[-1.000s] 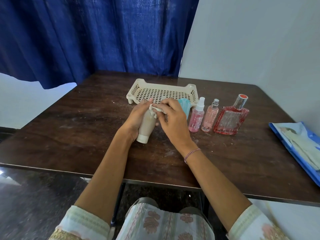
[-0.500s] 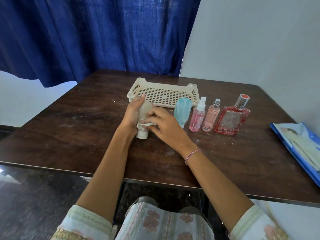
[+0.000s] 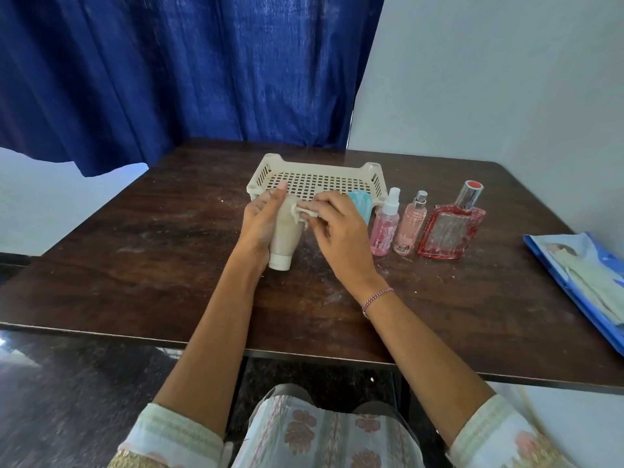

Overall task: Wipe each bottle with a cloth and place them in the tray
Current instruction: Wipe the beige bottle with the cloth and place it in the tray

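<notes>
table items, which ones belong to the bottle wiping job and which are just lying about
Part of the job: beige bottle held in the left hand; cloth pinched in the right hand; tray; teal bottle, pink spray bottle, silver-capped pink bottle, red perfume bottle.
Just lying about: blue packet at the right edge of the table; blue curtain behind.

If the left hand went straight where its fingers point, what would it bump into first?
Probably the cream tray, near its front-left corner; depth is unclear, so the left hand might pass above it.
</notes>
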